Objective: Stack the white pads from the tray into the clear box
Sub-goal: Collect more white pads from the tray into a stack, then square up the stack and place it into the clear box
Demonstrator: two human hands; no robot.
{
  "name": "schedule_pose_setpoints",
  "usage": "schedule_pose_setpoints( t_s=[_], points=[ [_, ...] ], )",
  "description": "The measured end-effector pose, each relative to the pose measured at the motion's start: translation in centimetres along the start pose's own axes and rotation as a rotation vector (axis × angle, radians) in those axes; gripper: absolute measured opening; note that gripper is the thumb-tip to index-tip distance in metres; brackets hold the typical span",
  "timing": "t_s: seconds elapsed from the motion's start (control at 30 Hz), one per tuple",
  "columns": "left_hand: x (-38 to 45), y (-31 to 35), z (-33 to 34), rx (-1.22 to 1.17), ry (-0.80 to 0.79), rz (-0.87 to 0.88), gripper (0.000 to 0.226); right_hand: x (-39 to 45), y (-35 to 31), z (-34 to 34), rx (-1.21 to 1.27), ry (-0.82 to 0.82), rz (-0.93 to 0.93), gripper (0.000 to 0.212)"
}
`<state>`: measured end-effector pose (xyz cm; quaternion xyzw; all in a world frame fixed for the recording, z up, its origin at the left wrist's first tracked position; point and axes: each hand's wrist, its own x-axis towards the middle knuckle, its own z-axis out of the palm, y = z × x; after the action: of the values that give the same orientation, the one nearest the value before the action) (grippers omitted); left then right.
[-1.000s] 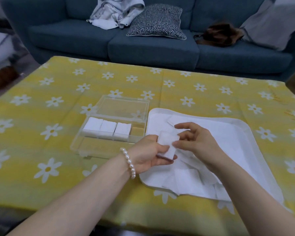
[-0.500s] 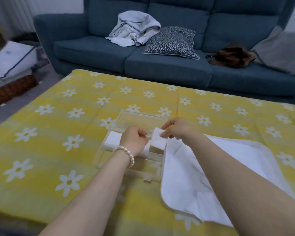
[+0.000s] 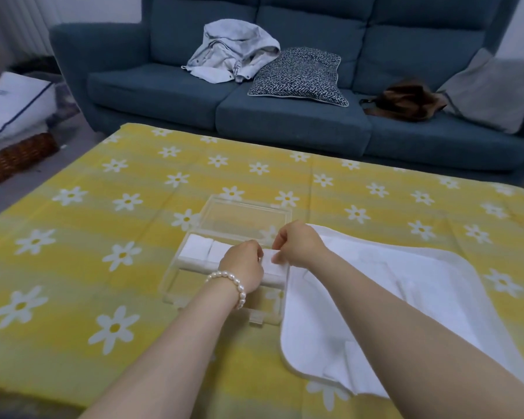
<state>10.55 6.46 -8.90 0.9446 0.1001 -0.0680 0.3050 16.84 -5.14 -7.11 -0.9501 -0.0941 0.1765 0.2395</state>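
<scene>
Pads are already sitting in a row in the far-left part of the clear box on the bench, and just right of them the left hand and right hand are both curling fingers round one more white pad, pinching it from either side and holding it over the box's right end. Further right, the white tray is still holding a loose pile of pads, hard to count since they're white on white. So I'd say it's maybe partway done, with the near row of the box looking empty and plenty left to move over.
</scene>
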Motion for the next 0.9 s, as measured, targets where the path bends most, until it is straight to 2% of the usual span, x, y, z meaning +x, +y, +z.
schedule_pose_setpoints(
  t_s=[0.13,0.2,0.3,0.37,0.47,0.6,0.67,0.8,0.9],
  points=[
    [0.1,-0.1,0.2,0.055,-0.018,0.018,0.028,-0.7,-0.6,0.8,-0.309,0.081,-0.059,0.019],
    [-0.1,0.0,0.1,0.089,-0.025,0.026,0.029,-1.2,-0.6,1.7,-0.489,0.169,-0.148,0.005],
    [-0.2,0.3,0.3,0.130,-0.037,0.039,0.032,-1.8,-0.3,3.0,-0.655,0.414,-0.271,0.039],
    [-0.3,0.3,0.5,0.149,-0.044,0.053,0.034,-1.7,-0.1,3.1,-0.642,0.495,-0.238,0.045],
    [-0.2,0.4,0.7,0.214,-0.062,0.071,0.034,-1.8,0.8,3.1,-0.626,0.382,-0.148,0.020],
    [-0.1,0.5,1.1,0.350,-0.079,0.087,0.030,-2.4,1.3,2.4,-0.571,0.255,-0.145,0.038],
    [-0.2,0.6,1.1,0.360,-0.076,0.081,0.029,-3.3,1.6,1.1,-0.424,0.235,-0.140,0.038],
    [-1.0,1.5,0.5,0.185,0.070,0.089,0.032,-7.4,4.5,-3.4,-0.106,0.397,-0.159,0.024],
    [-2.4,3.1,0.8,0.053,0.170,0.212,0.028,-11.7,7.9,-5.8,-0.097,0.285,-0.037,0.014]
  ],
)
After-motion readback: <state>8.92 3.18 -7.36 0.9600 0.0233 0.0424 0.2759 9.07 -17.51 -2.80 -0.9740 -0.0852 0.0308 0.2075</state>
